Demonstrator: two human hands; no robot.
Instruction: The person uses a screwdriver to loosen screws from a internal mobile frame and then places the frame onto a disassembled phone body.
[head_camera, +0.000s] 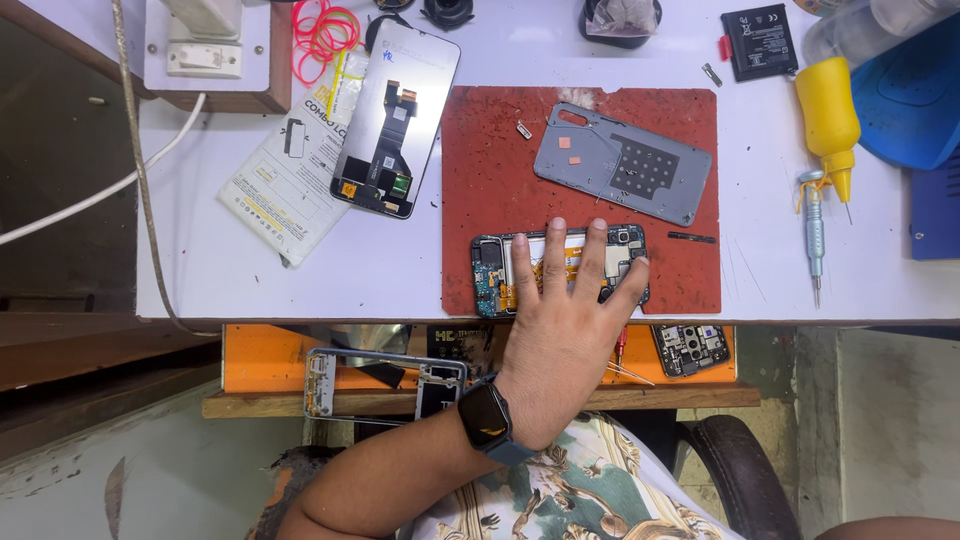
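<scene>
While a detached phone screen lies face down at the left of the white table, the left hand rests flat, fingers spread and gripping nothing, on the opened phone at the near edge of the red mat. That phone looks light, stiff and fragile, its circuit boards bare, so its side rims seem the safest hold. Farther right lie the grey back cover and a yellow bottle; the right hand is out of view.

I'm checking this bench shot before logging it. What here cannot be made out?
Head view:
- Opened phone: its middle lies under the left hand.
- Right hand: out of frame.
- Blue object: cut by the right edge.
- Small metal bit on the red mat: too small to identify.
</scene>
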